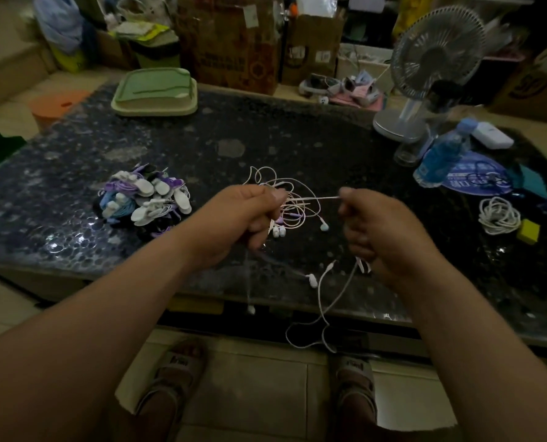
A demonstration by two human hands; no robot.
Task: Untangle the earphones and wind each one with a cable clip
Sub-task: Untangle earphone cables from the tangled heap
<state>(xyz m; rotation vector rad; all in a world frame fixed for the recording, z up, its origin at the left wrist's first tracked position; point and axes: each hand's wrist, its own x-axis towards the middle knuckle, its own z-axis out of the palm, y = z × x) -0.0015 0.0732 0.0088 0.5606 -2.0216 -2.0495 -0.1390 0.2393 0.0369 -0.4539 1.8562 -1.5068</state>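
Head view: cable clips [144, 199] lie heaped on the desk [233, 129] at nine o'clock from my left hand [246, 218], whose fingers curl round the tangled earphones [297, 205]. At three o'clock my right hand [377, 231] pinches one white strand [326, 198] stretched straight from the tangle, with loose cable drooping toward six o'clock past the desk edge.

Clip pile [144, 199] lies left of earphone tangle [284, 199].
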